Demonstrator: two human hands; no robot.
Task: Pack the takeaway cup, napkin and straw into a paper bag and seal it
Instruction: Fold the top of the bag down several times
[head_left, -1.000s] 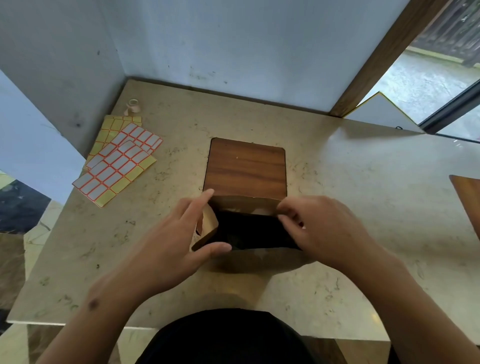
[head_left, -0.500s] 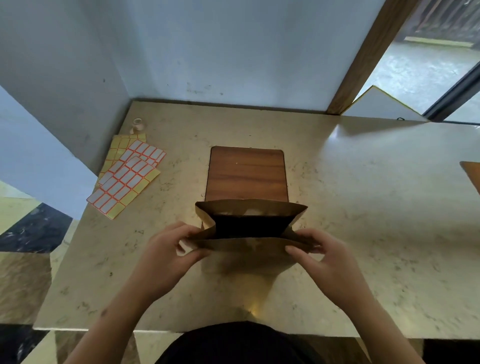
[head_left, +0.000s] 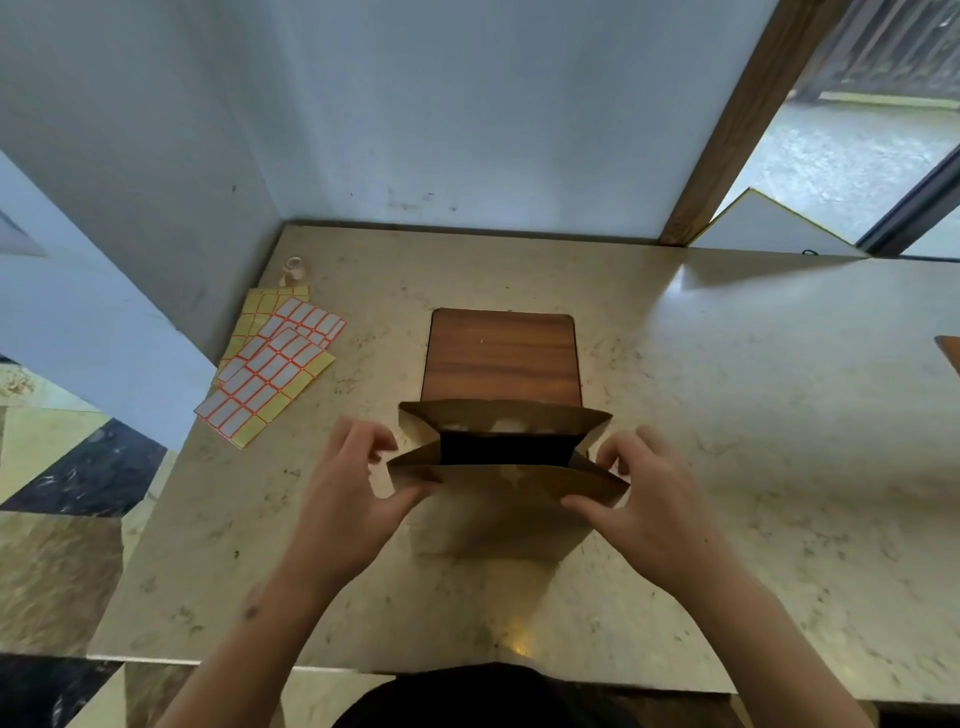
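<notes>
A brown paper bag (head_left: 514, 512) stands upright on the marble table (head_left: 727, 415), its mouth open towards me and dark inside. My left hand (head_left: 353, 493) pinches the left corner of the bag's near rim between thumb and fingers. My right hand (head_left: 649, 499) pinches the right corner of the same rim. The side gussets are folded inwards. What lies inside the bag is hidden; no cup, napkin or straw shows in view.
A wooden board (head_left: 501, 356) lies flat just behind the bag. Sheets of red-edged white label stickers (head_left: 270, 374) lie at the left, with a small tape roll (head_left: 294, 269) by the wall corner. A second wooden piece (head_left: 950, 351) pokes in at the right edge.
Both hands have moved from the bag's top opening out to the near rim's corners, and the rim is now pulled wider and flatter. The camera has tilted up slightly.
</notes>
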